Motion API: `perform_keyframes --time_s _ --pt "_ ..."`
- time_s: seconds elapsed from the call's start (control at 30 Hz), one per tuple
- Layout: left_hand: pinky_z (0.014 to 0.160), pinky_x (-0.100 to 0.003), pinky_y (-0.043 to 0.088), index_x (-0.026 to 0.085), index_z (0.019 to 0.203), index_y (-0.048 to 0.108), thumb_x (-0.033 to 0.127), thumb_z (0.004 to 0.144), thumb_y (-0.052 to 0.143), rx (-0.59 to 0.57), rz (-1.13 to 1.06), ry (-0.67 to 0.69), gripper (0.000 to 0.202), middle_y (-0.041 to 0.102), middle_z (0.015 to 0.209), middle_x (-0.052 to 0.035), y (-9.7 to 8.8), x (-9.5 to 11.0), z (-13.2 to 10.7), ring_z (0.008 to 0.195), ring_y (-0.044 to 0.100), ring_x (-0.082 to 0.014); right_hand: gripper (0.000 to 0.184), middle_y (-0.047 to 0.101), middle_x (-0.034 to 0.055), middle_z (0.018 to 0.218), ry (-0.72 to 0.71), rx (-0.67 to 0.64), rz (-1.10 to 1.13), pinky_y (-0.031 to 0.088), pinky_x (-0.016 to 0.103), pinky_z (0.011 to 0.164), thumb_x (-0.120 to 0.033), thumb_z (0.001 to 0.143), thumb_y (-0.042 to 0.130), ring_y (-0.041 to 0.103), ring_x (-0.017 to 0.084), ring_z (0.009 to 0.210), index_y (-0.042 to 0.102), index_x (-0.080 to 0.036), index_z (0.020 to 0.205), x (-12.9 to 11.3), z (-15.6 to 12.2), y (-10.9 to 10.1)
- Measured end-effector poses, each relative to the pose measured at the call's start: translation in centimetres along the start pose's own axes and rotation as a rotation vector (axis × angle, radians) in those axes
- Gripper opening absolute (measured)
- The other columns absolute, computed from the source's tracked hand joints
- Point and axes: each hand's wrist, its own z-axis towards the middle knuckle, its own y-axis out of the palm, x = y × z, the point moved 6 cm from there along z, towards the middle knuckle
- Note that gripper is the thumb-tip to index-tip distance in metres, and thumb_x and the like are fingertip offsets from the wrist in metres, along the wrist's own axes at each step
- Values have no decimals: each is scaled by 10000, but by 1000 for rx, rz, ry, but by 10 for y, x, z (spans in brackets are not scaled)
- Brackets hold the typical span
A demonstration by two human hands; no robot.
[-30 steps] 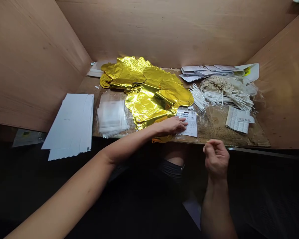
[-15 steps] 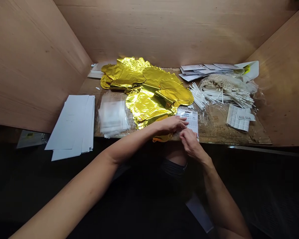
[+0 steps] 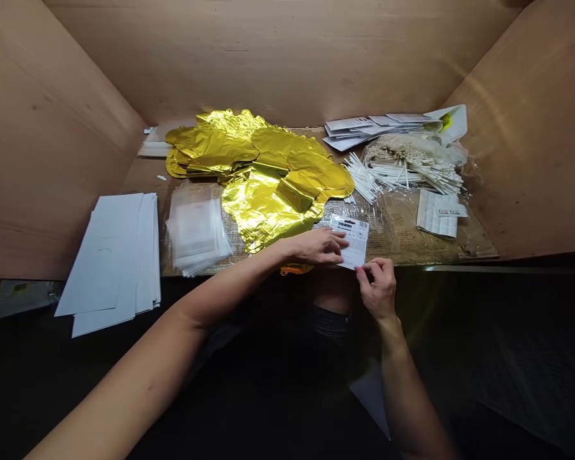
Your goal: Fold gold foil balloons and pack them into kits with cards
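Right hand (image 3: pixel 376 287) has come in from below the table edge and now sits at the lower right corner of the printed card (image 3: pixel 357 246), thumb and fingers pinched together. The pinch looks closed on that corner, though the fingers hide the contact, so it's a fair reading rather than a sure one. Left hand (image 3: pixel 319 247) stays spread and unclenched, fingertips pressing on the card's left side, not grasping it. The card lies flat at the front of the wooden table (image 3: pixel 412 246), on clear plastic, with a barcode along its top edge, just beside the gold foil balloons (image 3: pixel 273 191).

Nearby: a stack of clear bags (image 3: pixel 196 230) to the left of the foil, white sticks (image 3: pixel 361 179) behind the card, a bundle of white sheets (image 3: pixel 108 255) further left, and printed leaflets (image 3: pixel 436 214) to the right.
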Motion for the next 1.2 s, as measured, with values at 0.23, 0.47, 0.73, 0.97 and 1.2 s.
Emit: perform_keyframes --time_s 0.23,0.47,0.73,0.97,1.2 --pt "1203 -448 433 200 1238 744 134 934 645 173 67 -54 327 739 1347 -158 12 3 -2 1382 628 -290 582 577 -74 587 658 83 390 398 287 551 -622 757 838 516 168 495 582 -214 1083 9 -14 7" --pt "1033 -378 543 204 1235 726 189 1027 533 620 144 -68 285 758 1256 -129 -2 48 -62 1148 695 -226 474 602 -51 630 454 273 484 461 278 512 -493 728 894 584 146 484 626 -198 983 12 85 -51" --pt "876 -312 459 181 975 765 223 830 836 306 390 -425 166 709 1032 -76 -99 -30 -155 991 630 -219 199 651 64 904 55 319 209 521 415 733 -398 920 735 621 239 797 580 -286 976 -6 269 -67" --pt "680 -297 354 184 792 765 261 909 715 103 359 -400 148 690 832 -53 -102 -58 -142 725 547 -167 383 745 96 948 -407 -407 222 558 412 836 -571 1004 609 696 265 890 756 -221 955 -116 142 87" --pt "629 -296 322 160 804 735 337 975 577 17 300 -459 292 689 735 -42 -135 -31 -124 623 461 -142 452 671 153 1315 -700 -451 -79 528 462 977 -485 981 691 601 348 1173 640 -219 1343 -155 101 95"
